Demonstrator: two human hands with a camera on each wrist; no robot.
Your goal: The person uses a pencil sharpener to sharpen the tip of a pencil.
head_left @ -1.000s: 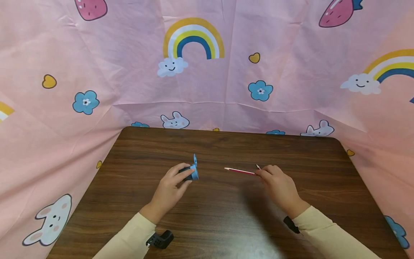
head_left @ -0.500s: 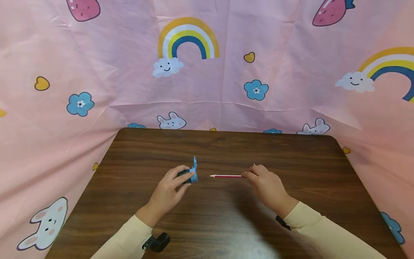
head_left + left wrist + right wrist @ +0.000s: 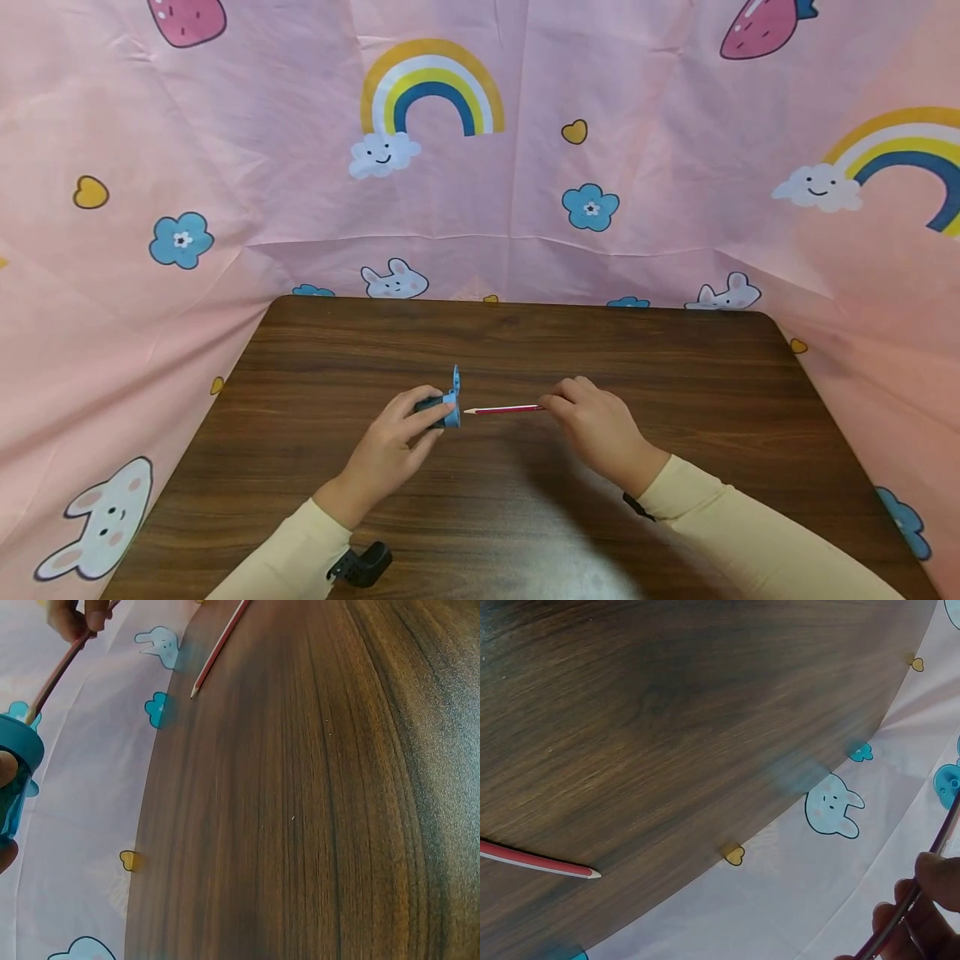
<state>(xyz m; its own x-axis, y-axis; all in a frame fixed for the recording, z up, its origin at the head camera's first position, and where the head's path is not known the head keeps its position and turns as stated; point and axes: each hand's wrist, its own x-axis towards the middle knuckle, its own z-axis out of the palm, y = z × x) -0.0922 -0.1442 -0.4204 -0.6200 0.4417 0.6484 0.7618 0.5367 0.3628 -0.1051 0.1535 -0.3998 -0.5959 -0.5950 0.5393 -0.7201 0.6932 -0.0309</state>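
My right grip (image 3: pixel 600 429) pinches the pencil (image 3: pixel 504 409) crosswise, pointing left, now nearer the sharpener (image 3: pixel 452 413) my left grip (image 3: pixel 386 446) clasps.

In the head view the right hand (image 3: pixel 600 429) hides the rear of the held red pencil (image 3: pixel 506 409). The left wrist view's left edge cuts off the blue flip-lid container (image 3: pixel 21 744); its top edge crops the loose pencil (image 3: pixel 219 649).

Dk brown wood-grain table (image 3: pixel 480 525) w/ rounded far corners, 1 sharpened red & white pencil (image 3: pixel 540 859) lying on it.
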